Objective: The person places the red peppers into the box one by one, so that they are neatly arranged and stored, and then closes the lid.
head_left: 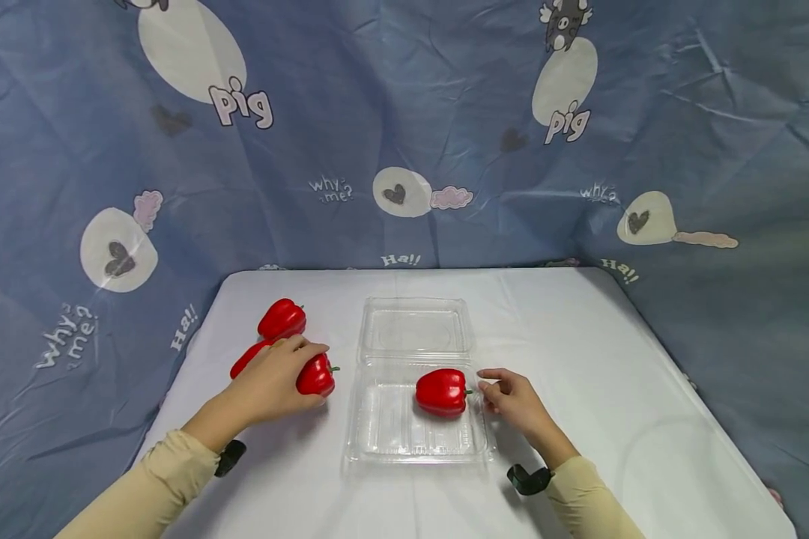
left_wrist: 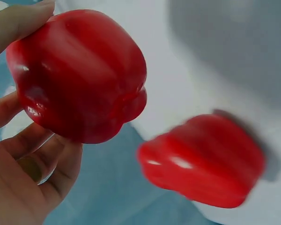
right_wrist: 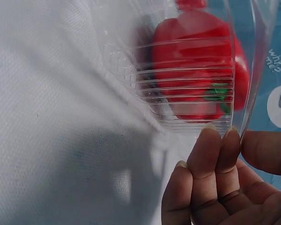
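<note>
My left hand (head_left: 276,378) grips a red bell pepper (head_left: 316,375) with a green stem, left of a clear plastic clamshell box (head_left: 377,442). Up close in the left wrist view, thumb and fingers go round this pepper (left_wrist: 79,75), while another pepper (left_wrist: 206,161) lies on the table below. The box lies open, lid (head_left: 414,329) folded back, with one red bell pepper (head_left: 440,392) on its side in the base. At the right edge of the base, my right hand (head_left: 512,400) pinches the rim; the right wrist view shows the fingertips (right_wrist: 208,133) against the plastic wall.
Two more red bell peppers lie beyond the left hand: one (head_left: 282,320) farther back, the other (head_left: 246,359) partly hidden by the hand. A white cloth covers the table (head_left: 566,329). Behind it hangs a blue printed curtain (head_left: 492,232).
</note>
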`<state>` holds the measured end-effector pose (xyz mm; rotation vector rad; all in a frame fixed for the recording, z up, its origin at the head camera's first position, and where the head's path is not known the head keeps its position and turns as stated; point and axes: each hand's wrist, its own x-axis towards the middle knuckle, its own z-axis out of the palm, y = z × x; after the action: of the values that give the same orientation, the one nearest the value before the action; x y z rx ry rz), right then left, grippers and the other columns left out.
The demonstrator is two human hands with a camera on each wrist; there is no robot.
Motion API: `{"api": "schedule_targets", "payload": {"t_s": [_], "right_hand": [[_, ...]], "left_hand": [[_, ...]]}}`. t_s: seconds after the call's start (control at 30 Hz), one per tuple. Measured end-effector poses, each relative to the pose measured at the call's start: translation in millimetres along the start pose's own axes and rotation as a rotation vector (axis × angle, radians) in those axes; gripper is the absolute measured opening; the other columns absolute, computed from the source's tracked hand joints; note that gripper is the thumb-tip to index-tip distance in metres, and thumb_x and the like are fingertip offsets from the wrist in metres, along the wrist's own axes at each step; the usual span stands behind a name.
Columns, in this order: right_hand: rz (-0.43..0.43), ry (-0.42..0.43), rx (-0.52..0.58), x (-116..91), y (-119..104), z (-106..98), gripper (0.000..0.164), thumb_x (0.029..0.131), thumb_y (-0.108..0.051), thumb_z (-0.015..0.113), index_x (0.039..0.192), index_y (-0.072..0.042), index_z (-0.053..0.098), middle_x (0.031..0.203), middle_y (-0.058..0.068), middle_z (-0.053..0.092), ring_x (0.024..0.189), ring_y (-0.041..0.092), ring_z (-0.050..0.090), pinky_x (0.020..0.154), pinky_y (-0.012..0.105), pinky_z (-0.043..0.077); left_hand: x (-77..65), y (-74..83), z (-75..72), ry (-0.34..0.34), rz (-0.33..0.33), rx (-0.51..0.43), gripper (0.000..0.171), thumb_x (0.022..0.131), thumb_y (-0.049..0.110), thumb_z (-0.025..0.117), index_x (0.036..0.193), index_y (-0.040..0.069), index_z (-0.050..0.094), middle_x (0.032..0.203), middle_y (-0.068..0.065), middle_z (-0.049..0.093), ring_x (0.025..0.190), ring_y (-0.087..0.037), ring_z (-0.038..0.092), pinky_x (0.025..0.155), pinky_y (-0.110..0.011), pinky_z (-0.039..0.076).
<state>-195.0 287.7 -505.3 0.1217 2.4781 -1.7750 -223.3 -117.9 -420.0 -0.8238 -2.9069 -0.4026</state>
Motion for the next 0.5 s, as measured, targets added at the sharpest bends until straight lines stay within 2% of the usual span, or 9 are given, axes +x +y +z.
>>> {"api": "schedule_targets", "payload": {"t_s": [0.27,0.5], "right_hand": [[-0.001,0.001,0.026,0.3,0.0,-1.1,0.032,0.095,-0.007,0.065,0.124,0.007,0.061,0.072,0.007,0.059,0.065,0.017,0.055,0.059,0.027,0.05],[0.006,-0.017,0.033,-5.5,-13.1,1.1,0.032,0.096,-0.002,0.062,0.124,0.013,0.058,0.072,0.01,0.058,0.064,0.017,0.053,0.059,0.026,0.049]], "left_hand": [[21.6,27.4,-13.6,-0.009,0.108,0.004,0.075,0.067,0.04,0.087,0.132,0.014,0.061,0.115,-0.005,0.061,0.103,-0.026,0.06,0.09,-0.051,0.05],[37.5,46.4,-6.4,-0.04,0.159,-0.001,0.071,0.071,0.041,0.085,0.133,0.016,0.061,0.116,-0.004,0.06,0.103,-0.025,0.059,0.087,-0.047,0.05]]}}
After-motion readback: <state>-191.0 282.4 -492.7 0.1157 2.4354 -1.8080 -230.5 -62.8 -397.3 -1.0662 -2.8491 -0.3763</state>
